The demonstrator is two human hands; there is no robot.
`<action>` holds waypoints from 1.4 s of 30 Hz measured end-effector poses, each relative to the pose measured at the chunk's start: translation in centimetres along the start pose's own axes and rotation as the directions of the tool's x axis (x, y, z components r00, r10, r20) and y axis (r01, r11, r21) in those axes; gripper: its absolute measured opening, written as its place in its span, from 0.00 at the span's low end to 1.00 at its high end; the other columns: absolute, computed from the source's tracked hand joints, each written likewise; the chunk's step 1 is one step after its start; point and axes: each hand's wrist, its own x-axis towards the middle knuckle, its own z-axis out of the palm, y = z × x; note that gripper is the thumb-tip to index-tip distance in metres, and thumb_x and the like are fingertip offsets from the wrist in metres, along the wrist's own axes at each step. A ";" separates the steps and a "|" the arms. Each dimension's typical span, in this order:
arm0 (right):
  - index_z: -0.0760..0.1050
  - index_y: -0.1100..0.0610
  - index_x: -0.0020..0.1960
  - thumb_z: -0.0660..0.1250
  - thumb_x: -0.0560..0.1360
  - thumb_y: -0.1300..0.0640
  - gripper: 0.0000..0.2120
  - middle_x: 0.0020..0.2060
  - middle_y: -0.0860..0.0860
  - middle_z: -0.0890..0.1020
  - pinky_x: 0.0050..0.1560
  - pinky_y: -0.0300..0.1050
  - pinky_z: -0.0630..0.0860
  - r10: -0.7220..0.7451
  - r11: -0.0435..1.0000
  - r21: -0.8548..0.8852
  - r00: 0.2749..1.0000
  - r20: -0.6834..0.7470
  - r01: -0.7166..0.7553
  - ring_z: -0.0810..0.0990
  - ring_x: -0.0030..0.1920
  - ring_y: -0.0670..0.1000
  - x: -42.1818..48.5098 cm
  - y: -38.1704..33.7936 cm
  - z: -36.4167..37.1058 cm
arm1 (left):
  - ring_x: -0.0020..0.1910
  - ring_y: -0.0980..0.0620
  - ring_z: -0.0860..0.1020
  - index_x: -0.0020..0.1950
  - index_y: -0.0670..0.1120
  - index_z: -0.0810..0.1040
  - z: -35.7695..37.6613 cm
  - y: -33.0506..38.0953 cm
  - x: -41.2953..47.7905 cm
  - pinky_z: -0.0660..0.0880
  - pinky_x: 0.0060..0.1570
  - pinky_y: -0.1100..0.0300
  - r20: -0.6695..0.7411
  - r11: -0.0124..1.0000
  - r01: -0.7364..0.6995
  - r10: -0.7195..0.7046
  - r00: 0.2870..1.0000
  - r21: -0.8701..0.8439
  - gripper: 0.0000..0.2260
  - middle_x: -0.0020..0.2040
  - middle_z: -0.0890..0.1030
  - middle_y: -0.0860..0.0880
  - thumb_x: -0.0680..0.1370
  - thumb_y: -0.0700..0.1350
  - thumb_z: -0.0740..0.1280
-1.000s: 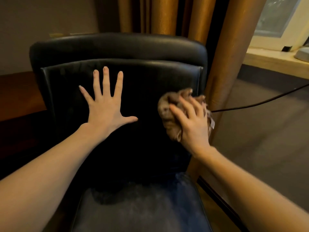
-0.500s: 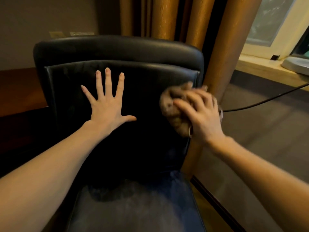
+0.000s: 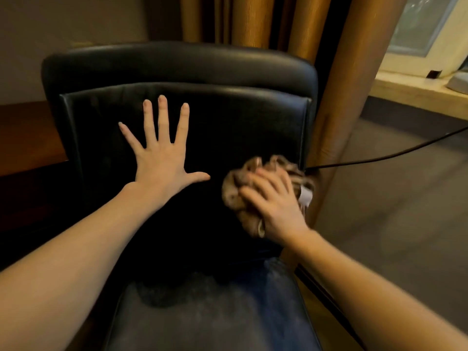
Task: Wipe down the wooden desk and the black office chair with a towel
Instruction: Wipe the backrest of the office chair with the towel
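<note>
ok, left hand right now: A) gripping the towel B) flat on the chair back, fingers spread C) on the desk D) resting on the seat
B: the left hand lies flat on the chair back, fingers spread; the right hand holds the towel.

black chair [image 3: 228, 127], mottled brown towel [image 3: 238, 188], golden-brown curtains [image 3: 349, 72]

One chair [image 3: 240, 127], one towel [image 3: 234, 196], two hands [image 3: 162, 162] [image 3: 277, 211]

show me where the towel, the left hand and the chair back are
towel [image 3: 234, 191]: head view, bunched folds at its left edge
left hand [image 3: 162, 164]: head view, back of the hand
chair back [image 3: 240, 122]: head view, bare upper leather panel
</note>
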 end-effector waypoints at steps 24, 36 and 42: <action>0.66 0.47 0.74 0.71 0.78 0.52 0.27 0.69 0.58 0.70 0.62 0.63 0.70 0.423 0.889 -0.100 0.886 -0.192 -0.446 0.67 0.68 0.63 2.7 2.6 -3.1 | 0.80 0.32 0.36 0.83 0.49 0.36 -0.8 0.1 -0.5 0.42 0.69 0.20 -0.002 0.999 -0.030 0.030 1.000 -0.021 0.63 0.82 0.36 0.36 0.65 0.75 0.70; 0.67 0.46 0.75 0.71 0.73 0.52 0.32 0.67 0.51 0.72 0.61 0.61 0.73 0.658 0.699 -0.073 0.600 0.454 -0.711 0.68 0.68 0.60 -15.2 -7.9 5.2 | 0.81 0.32 0.39 0.84 0.48 0.39 -0.1 -0.1 -0.5 0.45 0.68 0.19 -0.076 0.999 -0.014 0.017 0.997 0.042 0.63 0.82 0.39 0.35 0.63 0.75 0.71; 0.73 0.51 0.71 0.64 0.76 0.50 0.23 0.63 0.55 0.78 0.57 0.59 0.72 0.528 0.835 0.082 0.835 0.152 -0.544 0.74 0.64 0.62 -10.4 -5.1 -2.0 | 0.80 0.31 0.39 0.84 0.48 0.39 -0.5 0.2 -0.9 0.45 0.68 0.19 -0.076 1.000 -0.019 0.020 0.997 0.010 0.63 0.82 0.39 0.35 0.64 0.74 0.71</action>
